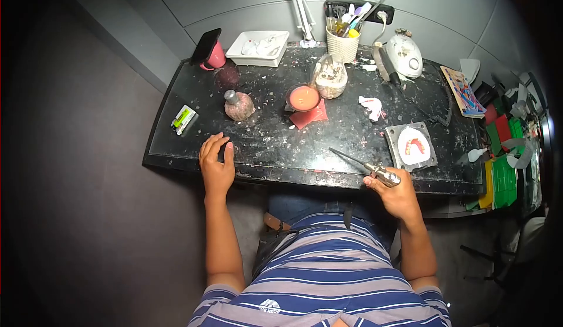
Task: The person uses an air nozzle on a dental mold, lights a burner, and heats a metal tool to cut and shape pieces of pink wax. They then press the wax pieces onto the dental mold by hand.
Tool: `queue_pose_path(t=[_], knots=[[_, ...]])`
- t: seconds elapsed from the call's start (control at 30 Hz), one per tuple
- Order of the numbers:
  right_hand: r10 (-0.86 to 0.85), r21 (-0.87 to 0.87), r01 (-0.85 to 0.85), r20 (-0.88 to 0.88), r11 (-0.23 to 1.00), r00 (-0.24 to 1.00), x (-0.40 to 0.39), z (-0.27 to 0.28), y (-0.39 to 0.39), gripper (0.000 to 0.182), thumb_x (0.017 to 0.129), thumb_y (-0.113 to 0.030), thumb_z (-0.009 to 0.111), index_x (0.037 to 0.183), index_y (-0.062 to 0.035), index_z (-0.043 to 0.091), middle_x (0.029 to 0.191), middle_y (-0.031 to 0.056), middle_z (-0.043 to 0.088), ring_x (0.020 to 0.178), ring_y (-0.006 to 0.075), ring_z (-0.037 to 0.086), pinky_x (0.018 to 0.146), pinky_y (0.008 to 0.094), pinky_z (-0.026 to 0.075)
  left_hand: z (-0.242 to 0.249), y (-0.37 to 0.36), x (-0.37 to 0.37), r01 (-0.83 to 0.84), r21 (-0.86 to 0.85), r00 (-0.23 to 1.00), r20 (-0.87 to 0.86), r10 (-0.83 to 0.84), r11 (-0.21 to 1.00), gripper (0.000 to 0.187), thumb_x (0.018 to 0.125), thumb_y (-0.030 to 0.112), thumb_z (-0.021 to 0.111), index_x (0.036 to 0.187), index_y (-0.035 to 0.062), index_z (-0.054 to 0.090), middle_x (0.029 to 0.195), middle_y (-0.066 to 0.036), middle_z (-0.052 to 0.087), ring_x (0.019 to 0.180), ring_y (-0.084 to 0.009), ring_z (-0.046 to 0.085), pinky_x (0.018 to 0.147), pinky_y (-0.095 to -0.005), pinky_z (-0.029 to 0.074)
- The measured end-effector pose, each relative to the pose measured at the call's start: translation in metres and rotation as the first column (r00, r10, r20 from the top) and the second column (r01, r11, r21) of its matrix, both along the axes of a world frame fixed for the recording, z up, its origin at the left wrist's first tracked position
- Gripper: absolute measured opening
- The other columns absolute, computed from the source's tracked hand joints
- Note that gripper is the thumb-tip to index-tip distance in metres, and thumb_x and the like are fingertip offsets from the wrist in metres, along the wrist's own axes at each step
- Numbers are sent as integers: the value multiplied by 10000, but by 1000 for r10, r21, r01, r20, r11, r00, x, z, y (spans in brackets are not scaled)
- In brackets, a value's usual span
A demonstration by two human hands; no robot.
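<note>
My right hand [396, 193] is closed round the handle of a knife-like tool [350, 158] at the table's front edge. Its long, thin dark blade points left and away from me; the handle has shiny metal fittings. Just beyond this hand lies a square metal flask half [431, 129] with white plaster and a red horseshoe-shaped arch [415, 146] in it. My left hand [217, 160] rests on the front edge of the table with nothing in it, thumb apart from the bent fingers. Past it stands a stained round bottle [240, 108] with a metal cap.
A bowl of pink material [304, 98] stands on a red sheet [316, 117]. Behind are a plaster-crusted pot [332, 82], a tool cup [342, 48], a white tray [258, 60] and a white machine [404, 54]. A green-and-white packet [183, 119] lies left.
</note>
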State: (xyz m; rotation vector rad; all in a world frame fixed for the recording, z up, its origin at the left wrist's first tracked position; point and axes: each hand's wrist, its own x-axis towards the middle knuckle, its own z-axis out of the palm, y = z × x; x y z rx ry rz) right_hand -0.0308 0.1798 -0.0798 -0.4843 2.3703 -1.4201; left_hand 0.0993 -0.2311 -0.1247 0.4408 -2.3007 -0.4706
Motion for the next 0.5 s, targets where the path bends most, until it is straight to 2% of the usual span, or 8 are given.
queue_pose_path(t=[0.17,0.4,0.47,0.5], knots=[[36,1,-36,5,999,999,-2,-1,-11,250,939,-195,848,849,6,729,640,35,636,622,77,508,574,325,440,-7,-1,6,-12,79,999,-50,16,997,185,1007,118,713,1126,-12,767,1230,-176,766,1217,-358,701,1093,-443,506],[98,-26,-97,58,995,994,-3,2,-23,243,942,-186,847,849,-1,720,634,20,607,620,70,484,561,318,414,-14,-3,21,12,46,999,-44,-10,999,167,1012,104,703,1108,-20,762,1211,-172,775,1188,-349,717,1078,-436,517],[136,-2,-137,131,991,982,-2,7,-26,242,929,-155,868,819,-15,705,661,-42,580,643,51,476,570,282,394,-16,-4,24,8,35,999,-48,-6,999,164,1010,100,703,1107,-19,761,1208,-170,776,1190,-350,717,1079,-436,516],[143,-3,-144,133,990,981,-1,5,-26,237,926,-150,870,818,-10,712,662,-30,606,641,50,494,571,281,406,-16,-3,24,6,26,999,-53,-4,1000,161,1008,96,703,1106,-18,761,1206,-168,778,1192,-351,716,1081,-436,516]])
